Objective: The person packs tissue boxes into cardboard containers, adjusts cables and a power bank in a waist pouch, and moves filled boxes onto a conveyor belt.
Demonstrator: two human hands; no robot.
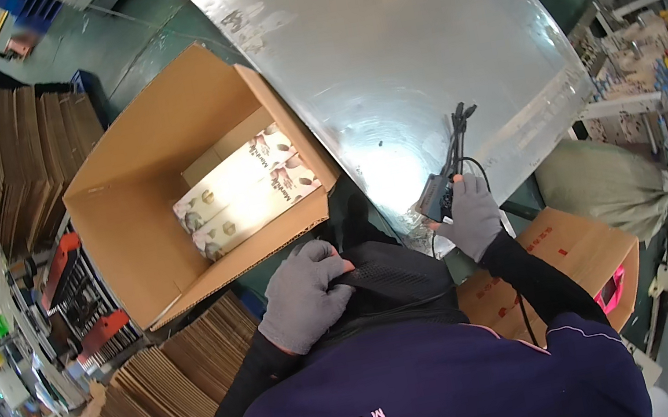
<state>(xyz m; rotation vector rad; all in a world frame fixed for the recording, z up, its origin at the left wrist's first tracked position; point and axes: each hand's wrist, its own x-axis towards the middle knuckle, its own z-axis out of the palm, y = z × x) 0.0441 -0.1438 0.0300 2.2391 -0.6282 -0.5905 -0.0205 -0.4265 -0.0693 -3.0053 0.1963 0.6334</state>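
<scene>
Gloved right hand (472, 218) closed round black device (437, 198) at near edge of metal surface (377, 49), black cables (456, 142) sticking out beyond. Gloved left hand (304, 294) half curled at edge of black mesh item (395, 274), firm grip or not, can't tell. Open carton (116, 238) ahead-left, flower-print boxes (246, 193) inside.

In view, the table (411, 34) lies at one o'clock, boxes (233, 183) in a carton (122, 223) at ten, a corded device (435, 195) at the table's six-o'clock corner.
</scene>
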